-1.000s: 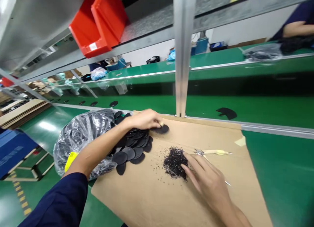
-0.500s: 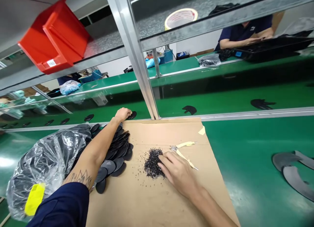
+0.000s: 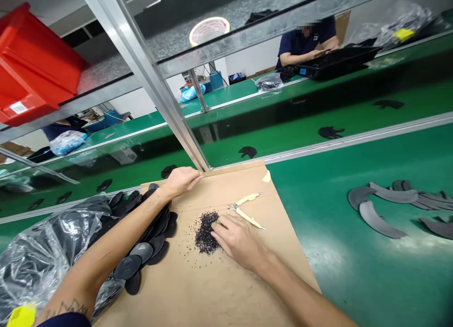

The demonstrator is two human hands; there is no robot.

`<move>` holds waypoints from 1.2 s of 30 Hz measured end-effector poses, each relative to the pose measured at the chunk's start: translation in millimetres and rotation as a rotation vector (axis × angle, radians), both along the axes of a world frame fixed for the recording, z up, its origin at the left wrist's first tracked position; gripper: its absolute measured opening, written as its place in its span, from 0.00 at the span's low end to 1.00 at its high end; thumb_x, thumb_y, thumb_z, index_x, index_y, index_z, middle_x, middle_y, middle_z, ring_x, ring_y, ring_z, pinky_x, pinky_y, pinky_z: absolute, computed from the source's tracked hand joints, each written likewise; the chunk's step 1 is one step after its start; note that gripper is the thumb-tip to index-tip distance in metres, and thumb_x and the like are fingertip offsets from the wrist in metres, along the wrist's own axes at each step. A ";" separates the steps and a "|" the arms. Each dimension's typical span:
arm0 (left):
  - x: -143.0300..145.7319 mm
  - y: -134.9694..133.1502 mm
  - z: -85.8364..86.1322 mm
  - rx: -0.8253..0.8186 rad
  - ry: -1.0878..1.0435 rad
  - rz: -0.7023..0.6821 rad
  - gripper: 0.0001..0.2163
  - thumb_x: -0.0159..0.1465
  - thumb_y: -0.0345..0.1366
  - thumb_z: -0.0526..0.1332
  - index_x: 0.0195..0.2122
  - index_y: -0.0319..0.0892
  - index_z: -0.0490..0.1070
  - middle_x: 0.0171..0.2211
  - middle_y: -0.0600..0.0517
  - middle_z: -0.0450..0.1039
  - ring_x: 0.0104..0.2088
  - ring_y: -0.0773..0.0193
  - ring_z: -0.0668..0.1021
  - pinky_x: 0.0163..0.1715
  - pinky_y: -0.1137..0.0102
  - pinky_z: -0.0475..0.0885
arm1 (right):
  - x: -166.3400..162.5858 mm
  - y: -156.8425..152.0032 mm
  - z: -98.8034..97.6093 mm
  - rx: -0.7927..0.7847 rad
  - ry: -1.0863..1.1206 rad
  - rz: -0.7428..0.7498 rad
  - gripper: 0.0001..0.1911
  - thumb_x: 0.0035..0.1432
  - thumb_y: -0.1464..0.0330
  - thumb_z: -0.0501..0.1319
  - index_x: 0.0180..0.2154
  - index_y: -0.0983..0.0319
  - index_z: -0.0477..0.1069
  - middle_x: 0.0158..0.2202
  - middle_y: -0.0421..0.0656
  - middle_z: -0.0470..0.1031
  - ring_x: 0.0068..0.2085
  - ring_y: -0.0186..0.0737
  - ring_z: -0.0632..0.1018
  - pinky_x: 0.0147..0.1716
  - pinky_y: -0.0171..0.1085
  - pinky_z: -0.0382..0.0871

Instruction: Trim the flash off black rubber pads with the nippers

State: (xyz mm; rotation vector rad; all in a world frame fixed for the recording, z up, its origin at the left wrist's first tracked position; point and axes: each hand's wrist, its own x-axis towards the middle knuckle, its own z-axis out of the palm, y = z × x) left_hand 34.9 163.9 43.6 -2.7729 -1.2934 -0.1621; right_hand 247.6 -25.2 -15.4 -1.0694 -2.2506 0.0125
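My left hand [image 3: 182, 180] reaches to the far edge of a brown cardboard sheet [image 3: 212, 289], its fingers flat and holding nothing. Just behind it a black oval disc [image 3: 169, 170] lies on the green belt. My right hand [image 3: 237, 237] rests flat on the cardboard, fingertips touching a small heap of black trimmings [image 3: 204, 228]. Small cutters with cream handles [image 3: 246, 209] lie just beyond that hand. A spill of black oval discs [image 3: 148, 239] lies under my left forearm, coming out of a clear plastic bag [image 3: 42, 256].
A slanted metal post [image 3: 152, 86] stands at the cardboard's far edge. More black pieces [image 3: 247, 151] ride the belt. Grey curved parts [image 3: 382, 209] lie to the right. A red bin [image 3: 31, 77] and a tape roll [image 3: 208, 29] sit on the upper shelf. Another person [image 3: 307, 44] works across the line.
My left hand carried a black disc from the pile to the belt, let it go and drew back to the cardboard's edge. My right hand stayed by the heap. The view swung right.
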 end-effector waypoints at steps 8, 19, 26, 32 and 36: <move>165.2 28.2 -17.7 -0.198 -0.254 -0.077 0.12 0.73 0.42 0.58 0.50 0.41 0.74 0.51 0.45 0.76 0.49 0.59 0.79 0.51 0.58 0.77 | 6.6 4.6 -1.7 0.008 0.033 -0.023 0.04 0.72 0.73 0.64 0.40 0.63 0.73 0.36 0.43 0.72 0.35 0.40 0.74 0.34 0.36 0.66; 96.7 -31.9 2.5 -0.376 -0.580 -0.058 0.11 0.74 0.40 0.58 0.47 0.39 0.75 0.48 0.46 0.78 0.49 0.60 0.80 0.53 0.59 0.77 | 11.4 12.5 17.2 0.285 0.280 -0.325 0.26 0.72 0.71 0.58 0.69 0.62 0.60 0.64 0.60 0.60 0.63 0.65 0.66 0.57 0.63 0.69; 3.1 -118.5 -1.4 -0.563 -0.522 -0.090 0.12 0.72 0.37 0.59 0.55 0.42 0.68 0.42 0.46 0.81 0.36 0.65 0.84 0.39 0.71 0.79 | 0.8 16.9 4.1 0.050 0.306 0.023 0.14 0.79 0.68 0.51 0.58 0.62 0.71 0.45 0.49 0.78 0.43 0.47 0.81 0.43 0.41 0.78; -97.9 -53.9 25.9 -0.282 -0.231 0.384 0.08 0.69 0.37 0.60 0.45 0.39 0.73 0.49 0.40 0.77 0.57 0.49 0.76 0.60 0.56 0.70 | -5.7 12.2 6.4 -0.160 0.535 -0.027 0.15 0.78 0.61 0.52 0.51 0.61 0.74 0.44 0.49 0.79 0.43 0.50 0.81 0.48 0.45 0.78; -141.6 -22.2 21.5 -0.271 -0.065 0.618 0.11 0.63 0.41 0.68 0.40 0.39 0.73 0.43 0.43 0.79 0.49 0.52 0.79 0.53 0.58 0.74 | -3.4 16.9 7.6 -0.541 0.823 -0.079 0.20 0.73 0.51 0.57 0.50 0.61 0.73 0.47 0.50 0.77 0.40 0.50 0.80 0.34 0.42 0.81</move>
